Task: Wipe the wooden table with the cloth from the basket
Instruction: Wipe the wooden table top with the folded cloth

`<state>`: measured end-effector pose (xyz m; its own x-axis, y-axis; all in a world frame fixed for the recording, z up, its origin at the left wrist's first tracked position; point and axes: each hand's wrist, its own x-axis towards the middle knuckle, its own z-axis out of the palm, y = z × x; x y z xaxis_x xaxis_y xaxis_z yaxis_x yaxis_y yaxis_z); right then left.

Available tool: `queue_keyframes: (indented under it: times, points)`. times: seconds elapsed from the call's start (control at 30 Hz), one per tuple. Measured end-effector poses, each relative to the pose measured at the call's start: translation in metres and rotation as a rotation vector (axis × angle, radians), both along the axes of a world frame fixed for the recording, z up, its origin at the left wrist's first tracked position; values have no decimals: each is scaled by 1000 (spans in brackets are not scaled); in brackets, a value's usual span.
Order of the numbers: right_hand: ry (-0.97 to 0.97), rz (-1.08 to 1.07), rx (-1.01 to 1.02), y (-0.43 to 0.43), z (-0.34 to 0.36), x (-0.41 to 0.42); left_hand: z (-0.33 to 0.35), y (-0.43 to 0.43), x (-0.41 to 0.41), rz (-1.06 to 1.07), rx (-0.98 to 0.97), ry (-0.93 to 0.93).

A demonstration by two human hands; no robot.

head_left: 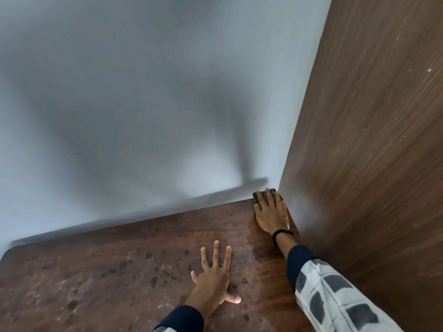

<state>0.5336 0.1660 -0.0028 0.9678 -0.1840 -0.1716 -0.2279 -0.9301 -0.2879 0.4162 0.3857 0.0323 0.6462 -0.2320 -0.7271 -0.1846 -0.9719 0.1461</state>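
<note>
A dark wooden table [107, 271], stained and spotted, fills the lower part of the view. My right hand [272, 213] lies flat on a dark checked cloth [260, 195] at the table's far right corner, pressing it onto the wood; most of the cloth is hidden under my fingers. A darker damp-looking strip runs along the table's right side behind that hand. My left hand [214, 276] rests flat on the tabletop nearer to me, fingers spread, holding nothing. No basket is in view.
A pale grey wall [143, 92] stands directly behind the table's far edge. A tall brown wood-grain panel [371, 140] rises along the table's right side, touching the corner where the cloth is.
</note>
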Motion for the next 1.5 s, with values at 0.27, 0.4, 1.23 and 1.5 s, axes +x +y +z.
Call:
queue_keyframes:
  times: [0.27, 0.4, 1.23, 1.5]
  points:
    - [19, 72, -43, -13, -1, -14, 4, -5, 0, -4, 18, 6]
    - [30, 247, -51, 2, -2, -26, 5, -9, 1, -44, 51, -16]
    - [15, 542, -99, -27, 0, -44, 5, -7, 0, -10, -6, 8]
    - [30, 269, -48, -42, -5, -52, 3, -6, -1, -16, 9, -9]
